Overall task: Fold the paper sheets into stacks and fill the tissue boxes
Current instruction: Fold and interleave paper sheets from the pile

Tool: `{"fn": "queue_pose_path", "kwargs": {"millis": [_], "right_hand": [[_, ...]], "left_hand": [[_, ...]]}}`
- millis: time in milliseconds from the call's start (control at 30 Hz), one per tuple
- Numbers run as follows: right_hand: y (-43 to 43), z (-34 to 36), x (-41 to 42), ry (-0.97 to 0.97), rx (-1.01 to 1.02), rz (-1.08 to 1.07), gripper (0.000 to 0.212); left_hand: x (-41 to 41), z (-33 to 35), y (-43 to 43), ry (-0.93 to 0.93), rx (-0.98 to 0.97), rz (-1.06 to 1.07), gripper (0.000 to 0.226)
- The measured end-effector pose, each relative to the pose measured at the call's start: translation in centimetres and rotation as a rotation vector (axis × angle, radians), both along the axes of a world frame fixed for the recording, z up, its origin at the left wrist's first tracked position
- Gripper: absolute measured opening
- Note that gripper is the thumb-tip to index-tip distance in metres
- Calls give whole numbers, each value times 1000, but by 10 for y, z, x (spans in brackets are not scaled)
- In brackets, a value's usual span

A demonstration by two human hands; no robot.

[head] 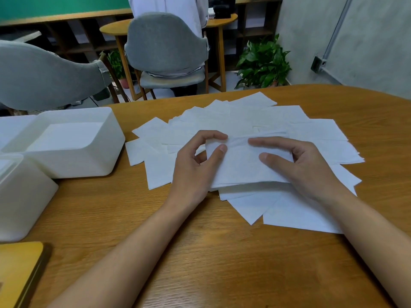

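A wooden surface point(222, 252) is being covered, across its middle and toward its far edge, by a loose fan of paper sheets point(244, 116). Many are overlapping, and some are reaching toward the right edge. At the left edge an open tissue box point(111, 138) is being shown with what looks like a white stack lying inside it. A second tissue box point(26, 196) is being shown just nearer along the same edge, right beside the first. At the near-left corner a yellow object point(17, 270) is being cut off by the frame.

On the near side of the fan a top sheet point(240, 167) is being folded. Its long axis is being laid left to right, roughly parallel with the near edge, and a folded flap is being held along its far side. The left hand point(191, 167) is being placed at the sheet's left end and the right hand point(304, 165) over its right end.

The sheet's left edge is being pinched between the thumb and curled forefinger of the left fingers point(219, 150). The right fingers point(266, 142) are being held nearly straight and slightly spread, pressed flat on the paper.

The crease is judged to be in the course of being pressed down. The open box is lying leftward of both hands and apart from the sheet, so the left hand is being judged the nearer one for any carry there.
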State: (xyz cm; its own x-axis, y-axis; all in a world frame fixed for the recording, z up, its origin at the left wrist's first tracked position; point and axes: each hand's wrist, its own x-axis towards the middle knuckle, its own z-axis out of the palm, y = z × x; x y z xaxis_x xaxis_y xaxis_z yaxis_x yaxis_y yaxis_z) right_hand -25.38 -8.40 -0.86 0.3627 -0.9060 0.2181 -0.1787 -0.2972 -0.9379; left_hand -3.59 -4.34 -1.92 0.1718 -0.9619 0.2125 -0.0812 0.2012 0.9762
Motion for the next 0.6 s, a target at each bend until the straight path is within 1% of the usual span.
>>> {"fn": "queue_pose_path", "kwargs": {"millis": [100, 167, 200, 233, 267, 333, 400, 500, 600], "right_hand": [[0, 1, -2, -32, 30, 51, 32], [0, 0, -3, -25, 37, 88, 29], [-1, 0, -3, -20, 25, 74, 27], [-2, -2, -5, -20, 12, 37, 27], [-4, -3, -6, -24, -3, -12, 27], [-8, -4, -9, -39, -35, -105, 27], [-11, -5, -12, -55, -62, -157, 28], [-13, -6, -13, -72, -89, -173, 30], [-12, -6, -12, -81, -68, -188, 29]], "left_hand": [[-1, 2, 1, 41, -3, 1, 13], [-2, 2, 1, 35, -14, 4, 19], [-2, 1, 1, 13, -30, 3, 24], [-3, -2, 1, -42, -57, 6, 30], [-2, -5, 0, -143, -98, 17, 38], [1, -9, 0, -427, -203, 12, 49], [5, -12, -1, -625, -277, -88, 47], [7, -20, -1, -781, -246, -282, 33], [8, -24, -1, -788, -216, -294, 21]]}}
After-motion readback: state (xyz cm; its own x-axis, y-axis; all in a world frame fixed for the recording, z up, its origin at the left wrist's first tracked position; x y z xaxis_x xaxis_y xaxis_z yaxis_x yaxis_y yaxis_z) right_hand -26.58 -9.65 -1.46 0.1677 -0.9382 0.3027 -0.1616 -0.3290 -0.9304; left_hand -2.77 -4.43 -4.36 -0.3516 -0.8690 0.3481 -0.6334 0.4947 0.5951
